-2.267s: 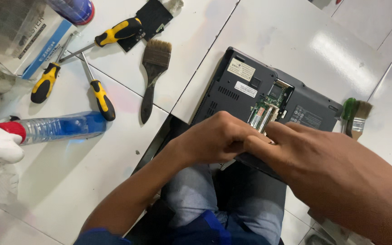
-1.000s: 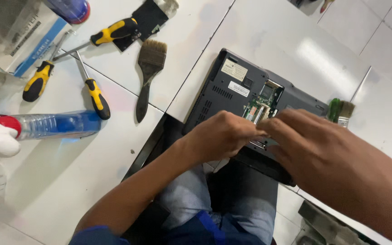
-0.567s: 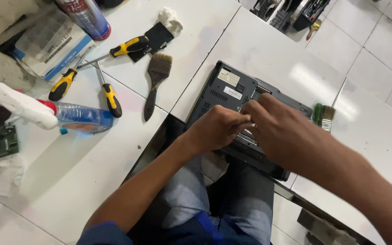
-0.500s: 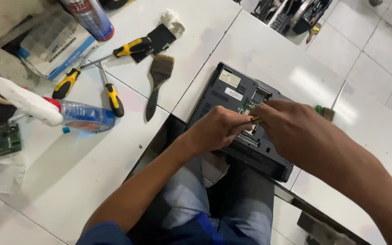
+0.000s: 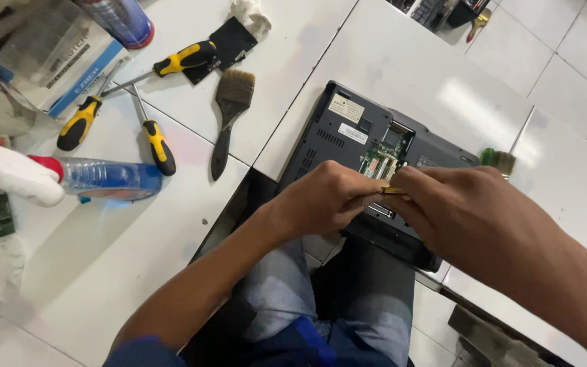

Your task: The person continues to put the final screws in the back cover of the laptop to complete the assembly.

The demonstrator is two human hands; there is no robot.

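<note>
Head view: we pinch a small gold-edged part (image 5: 394,191) between our left hand (image 5: 324,198) and right hand (image 5: 453,207) over the upturned laptop (image 5: 348,132); a brush (image 5: 229,112) lies nearby.

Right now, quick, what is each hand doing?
Left hand: grip closed, fingertips pinching one end of a small gold-edged part over the laptop.
Right hand: grip closed, pinching the part's other end.

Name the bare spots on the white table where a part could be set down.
Free: the table beyond the laptop, and the stretch below the water bottle. Crowded: upper left, around the screwdrivers and paintbrush.
</note>
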